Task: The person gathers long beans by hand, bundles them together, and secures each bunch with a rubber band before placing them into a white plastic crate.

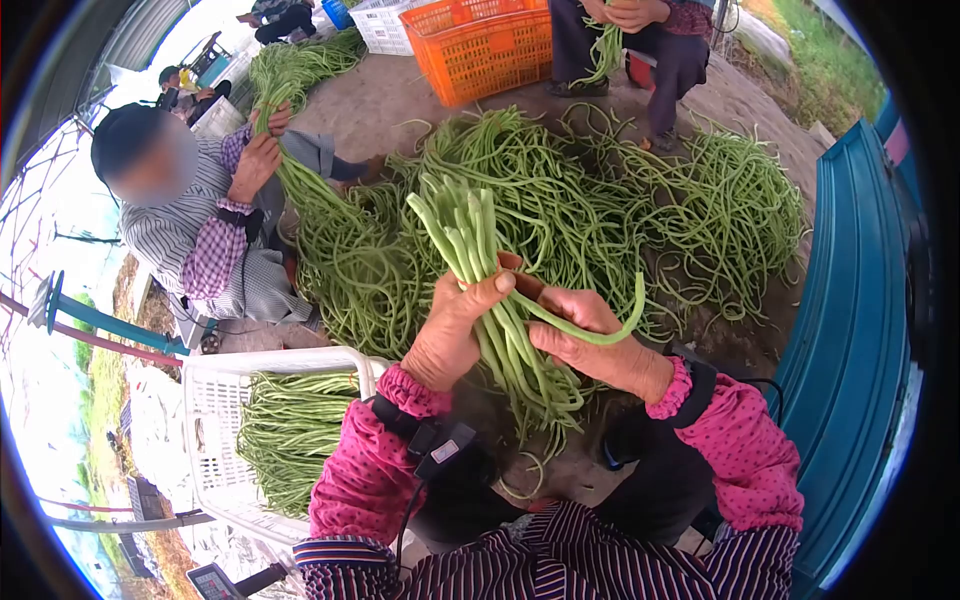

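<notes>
My left hand (450, 330) is wrapped round a bundle of long green yard-long beans (470, 235), its thumb pressed across the stems. The cut ends point up and the tails hang down below my hands. Close on the right side of the bundle is my right hand (590, 335), its fingers closed on a single yard-long bean (637, 305) whose end curls up to the right. Part of the right fingers is hidden behind the bundle. Beyond both hands spreads a large loose heap of the same beans (530, 170) on the ground.
A white basket (275, 362) of beans stands at my left. An orange crate (480, 50) and a white crate (385, 25) are at the back. A person (190, 200) at the left and another (650, 50) at the back hold beans. A blue metal panel (850, 290) runs along the right.
</notes>
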Tool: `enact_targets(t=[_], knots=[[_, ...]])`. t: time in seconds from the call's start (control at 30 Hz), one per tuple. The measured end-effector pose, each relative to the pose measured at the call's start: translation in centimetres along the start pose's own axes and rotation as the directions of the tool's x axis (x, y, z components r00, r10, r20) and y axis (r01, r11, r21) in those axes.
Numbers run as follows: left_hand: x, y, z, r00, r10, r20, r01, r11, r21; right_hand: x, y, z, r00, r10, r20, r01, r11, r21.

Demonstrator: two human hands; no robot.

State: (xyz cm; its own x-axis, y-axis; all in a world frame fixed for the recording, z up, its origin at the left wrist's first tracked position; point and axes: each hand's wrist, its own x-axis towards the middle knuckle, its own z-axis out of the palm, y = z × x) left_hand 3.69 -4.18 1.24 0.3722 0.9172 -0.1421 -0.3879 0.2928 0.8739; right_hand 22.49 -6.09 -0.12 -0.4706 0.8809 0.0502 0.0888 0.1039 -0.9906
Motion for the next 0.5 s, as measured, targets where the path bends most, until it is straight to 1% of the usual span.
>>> enact_targets(t=[0.03,0.07,0.1,0.13,0.17,0.2,0.23,0.27,0.3,0.33,0.37,0.4,0.43,0.47,0.5], knots=[[0.1,0.1,-0.1,0.997,-0.006,-0.076,0.004,1.000,-0.025,0.1,-0.3,-0.1,1.000,0.010,-0.013,-0.010,0.999,0.030],[0.3,0.2,-0.2,0.989,-0.015,-0.150,0.008,0.999,-0.051,0.4,-0.1,-0.5,0.998,0.049,-0.043,-0.053,0.994,-0.100],[0.4,0.3,-0.3,0.974,-0.027,-0.224,0.010,0.997,-0.077,0.6,-0.1,-0.4,0.985,0.059,-0.159,-0.092,0.973,-0.213],[0.4,0.3,-0.5,0.956,-0.019,-0.292,-0.008,0.996,-0.094,0.6,0.9,-0.8,0.982,0.064,-0.178,-0.115,0.948,-0.296],[0.4,0.3,-0.6,0.938,0.007,-0.347,-0.030,0.998,-0.059,0.7,1.7,-1.1,0.979,0.063,-0.196,-0.134,0.917,-0.376],[0.3,0.4,-0.7,0.915,0.038,-0.401,-0.050,0.999,-0.019,0.5,1.2,-0.8,0.944,0.235,-0.232,-0.257,0.964,-0.071],[0.3,0.5,-0.8,0.889,0.070,-0.452,-0.068,0.997,0.021,0.4,1.3,-0.6,0.947,0.234,-0.221,-0.263,0.958,-0.114],[0.5,0.7,-1.0,0.860,-0.034,-0.509,-0.043,0.990,-0.137,0.2,1.4,-0.3,0.949,0.237,-0.210,-0.272,0.950,-0.157],[0.5,0.6,-1.4,0.854,-0.021,-0.519,-0.037,0.994,-0.102,-0.2,1.5,0.0,0.949,0.241,-0.201,-0.281,0.939,-0.199],[0.6,0.4,-1.9,0.849,-0.009,-0.528,-0.031,0.997,-0.067,-0.3,1.3,0.6,0.974,0.144,-0.177,-0.178,0.964,-0.199],[0.7,0.1,-2.5,0.845,0.000,-0.535,-0.022,0.999,-0.034,-0.4,1.1,1.2,0.984,0.127,-0.123,-0.144,0.980,-0.136],[0.7,-0.7,-3.7,0.874,0.265,-0.408,-0.100,0.919,0.383,-0.4,0.9,1.9,0.989,0.066,-0.133,-0.087,0.983,-0.159],[0.5,-1.5,-4.6,0.873,0.454,-0.180,-0.199,0.667,0.718,-0.4,0.8,2.4,0.990,0.003,-0.141,-0.029,0.982,-0.185],[0.6,-2.2,-5.2,0.872,0.468,-0.143,-0.219,0.634,0.742,-0.3,0.9,2.6,0.987,-0.095,-0.127,0.058,0.962,-0.268],[0.5,-2.1,-4.8,0.870,0.482,-0.105,-0.240,0.600,0.763,-0.2,1.2,3.0,0.979,-0.145,-0.143,0.095,0.946,-0.311]])
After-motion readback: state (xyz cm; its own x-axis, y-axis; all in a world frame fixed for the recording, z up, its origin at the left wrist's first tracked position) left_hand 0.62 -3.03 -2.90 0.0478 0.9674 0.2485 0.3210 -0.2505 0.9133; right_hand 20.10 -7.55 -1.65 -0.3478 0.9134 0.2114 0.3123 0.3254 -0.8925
